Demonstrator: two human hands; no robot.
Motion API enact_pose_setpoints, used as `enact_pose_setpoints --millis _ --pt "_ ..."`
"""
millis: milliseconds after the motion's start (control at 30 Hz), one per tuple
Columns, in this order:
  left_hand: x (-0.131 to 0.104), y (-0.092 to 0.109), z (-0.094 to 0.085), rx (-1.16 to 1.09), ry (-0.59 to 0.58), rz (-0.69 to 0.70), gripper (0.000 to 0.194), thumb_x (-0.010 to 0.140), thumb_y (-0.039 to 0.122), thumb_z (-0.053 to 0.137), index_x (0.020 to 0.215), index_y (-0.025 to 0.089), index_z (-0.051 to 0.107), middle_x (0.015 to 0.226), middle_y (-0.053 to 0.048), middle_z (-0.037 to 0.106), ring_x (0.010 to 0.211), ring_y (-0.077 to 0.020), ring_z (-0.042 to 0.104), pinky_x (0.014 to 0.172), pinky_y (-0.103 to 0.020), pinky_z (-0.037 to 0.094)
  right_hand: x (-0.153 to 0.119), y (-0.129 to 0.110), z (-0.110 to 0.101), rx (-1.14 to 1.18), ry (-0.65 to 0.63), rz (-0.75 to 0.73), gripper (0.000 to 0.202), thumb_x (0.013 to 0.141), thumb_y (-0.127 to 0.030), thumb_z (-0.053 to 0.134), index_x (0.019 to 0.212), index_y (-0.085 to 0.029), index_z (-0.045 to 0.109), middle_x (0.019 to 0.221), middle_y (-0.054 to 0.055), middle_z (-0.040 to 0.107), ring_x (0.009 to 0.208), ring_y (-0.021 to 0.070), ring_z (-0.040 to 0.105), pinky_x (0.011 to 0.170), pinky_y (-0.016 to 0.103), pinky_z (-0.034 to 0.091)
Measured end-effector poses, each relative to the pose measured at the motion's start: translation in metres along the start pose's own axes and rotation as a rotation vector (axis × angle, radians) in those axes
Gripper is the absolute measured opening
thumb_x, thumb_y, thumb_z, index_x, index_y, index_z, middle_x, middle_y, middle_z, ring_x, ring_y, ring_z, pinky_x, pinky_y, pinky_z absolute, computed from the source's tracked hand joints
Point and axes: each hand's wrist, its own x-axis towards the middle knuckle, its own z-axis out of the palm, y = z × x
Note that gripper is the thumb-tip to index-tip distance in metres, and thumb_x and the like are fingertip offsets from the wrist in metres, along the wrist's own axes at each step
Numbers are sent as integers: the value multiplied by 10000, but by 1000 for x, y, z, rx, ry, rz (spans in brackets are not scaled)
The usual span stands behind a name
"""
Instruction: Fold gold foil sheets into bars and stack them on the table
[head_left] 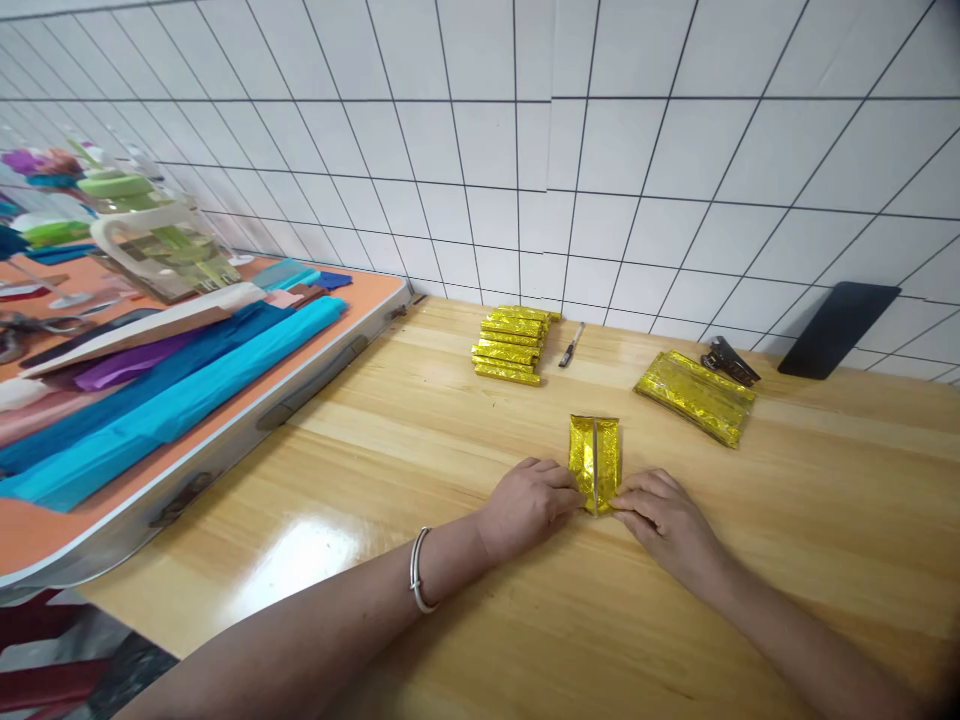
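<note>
A shiny gold foil sheet (583,450) lies flat on the wooden table, its two side edges folded inward so they almost meet at a narrow pale gap down the middle. My left hand (534,505), with a silver bangle on the wrist, has its fingers closed at the sheet's lower left edge. At the lower right corner, my right hand (660,512) pinches the foil between thumb and fingers. Beyond them lies a row of narrow gold foil strips (511,342). A stack of flat gold foil sheets (697,395) rests to the right.
A craft knife or pen (571,345) lies by the strips. A black clip (727,360) touches the sheet stack, and a black phone (838,330) leans on the tiled wall (622,150). Left, an orange table (375,295) holds blue paper (187,400) and a jug (161,250).
</note>
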Motion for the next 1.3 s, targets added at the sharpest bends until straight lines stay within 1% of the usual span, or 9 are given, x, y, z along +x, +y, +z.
enact_pose_setpoints --millis 100,233,367,533,700,867,1033,1133,1300 --pt "0 1 3 -53 30 -47 200 873 249 486 1002 269 638 916 -24 618 890 -162 533 792 -282 381 0 4 2 20 5 10 120 834 -224 552 902 -236 650 918 48 624 875 195 526 761 352 438" --pt "2 2 6 -137 80 -122 194 875 271 491 987 251 648 900 -35 615 877 -168 534 793 -287 389 3 2 1 40 32 50 114 840 -232 538 878 -238 645 880 34 634 846 188 528 753 343 423" --pt "7 7 8 -174 133 -201 176 872 269 495 906 219 659 883 -46 606 863 -169 532 786 -290 396 4 -3 1 26 56 116 120 839 -255 525 801 -228 635 837 29 627 810 185 521 735 336 408" --pt "10 10 14 -217 223 -300 149 839 269 548 764 191 650 834 -40 583 833 -157 519 756 -271 398 7 -5 4 -42 79 215 158 813 -274 529 704 -218 628 780 36 593 775 190 502 706 333 390" --pt "8 10 14 -261 272 -404 190 809 313 589 684 175 628 745 -27 556 771 -149 510 694 -256 394 10 -3 6 -70 67 251 159 786 -274 541 668 -216 630 730 34 576 744 190 491 685 331 381" --pt "8 10 11 -263 280 -421 208 811 321 585 672 168 609 735 -21 549 749 -147 505 681 -267 396 10 0 8 -54 93 230 138 777 -266 546 681 -222 635 731 31 582 744 190 499 680 329 384" --pt "10 11 13 -167 246 -424 169 803 309 597 697 180 624 839 -30 572 851 -170 512 747 -300 394 9 2 10 -60 109 242 127 766 -278 562 674 -223 631 715 29 579 737 189 500 683 328 385" --pt "11 12 13 -124 236 -431 152 790 300 604 694 183 616 878 -27 575 882 -177 506 770 -314 391 9 1 10 -69 102 268 116 756 -266 566 670 -222 628 726 29 582 745 190 497 688 325 381" --pt "13 13 13 -98 229 -452 144 736 276 636 644 178 585 870 -23 571 874 -177 502 762 -313 393 14 0 8 -82 63 277 113 739 -266 577 645 -219 617 719 24 587 732 185 490 690 321 372"
